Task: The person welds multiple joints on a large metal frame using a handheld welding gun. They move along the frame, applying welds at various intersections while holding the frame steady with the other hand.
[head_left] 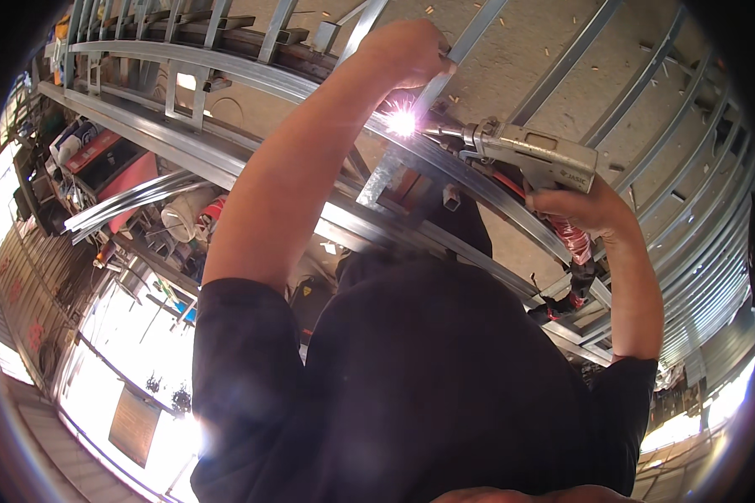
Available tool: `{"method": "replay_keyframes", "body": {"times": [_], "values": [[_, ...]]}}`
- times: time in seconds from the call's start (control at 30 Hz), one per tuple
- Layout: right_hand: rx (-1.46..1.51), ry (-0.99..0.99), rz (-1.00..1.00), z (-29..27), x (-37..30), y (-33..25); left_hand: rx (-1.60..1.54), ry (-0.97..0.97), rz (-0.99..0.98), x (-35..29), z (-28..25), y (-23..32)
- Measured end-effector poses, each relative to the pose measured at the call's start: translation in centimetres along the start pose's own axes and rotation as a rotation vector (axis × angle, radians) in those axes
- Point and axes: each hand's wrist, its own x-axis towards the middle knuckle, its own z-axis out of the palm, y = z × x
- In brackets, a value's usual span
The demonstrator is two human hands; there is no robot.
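Observation:
A silver-grey welding gun (537, 151) is in my right hand (575, 210), whose fingers wrap its handle below the body. Its nozzle points left at a long metal rail (486, 184), where a bright pinkish-white spark (403, 123) burns at the joint with a crosswise square metal tube (481, 38). My left hand (411, 54) reaches past the rail and closes on that tube just beyond the spark; its palm side is hidden. Red wrapping and a dark cable (577, 277) hang from the gun's lower end.
Several parallel metal bars (570, 59) run across the far side and curve away to the right. Nearer lies a second long rail (151, 130). At left are a bundle of shiny rods (134, 201) and a red-edged box (96, 151). Small debris dots the concrete floor (528, 42).

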Motion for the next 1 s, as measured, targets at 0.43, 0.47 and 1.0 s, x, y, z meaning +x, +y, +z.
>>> {"method": "replay_keyframes", "body": {"times": [0.43, 0.47, 1.0], "values": [[-0.015, 0.020, 0.039, 0.0, -0.4, 0.3, -0.011, 0.032, 0.046, 0.4, 0.5, -0.7], [-0.017, 0.016, 0.039, -0.1, -0.4, 0.4, -0.015, 0.031, 0.044, 0.3, 0.5, -0.7], [0.061, 0.049, 0.059, -1.4, -2.5, 1.5, 0.102, 0.136, 0.051, -0.4, 1.2, -0.5]]}}
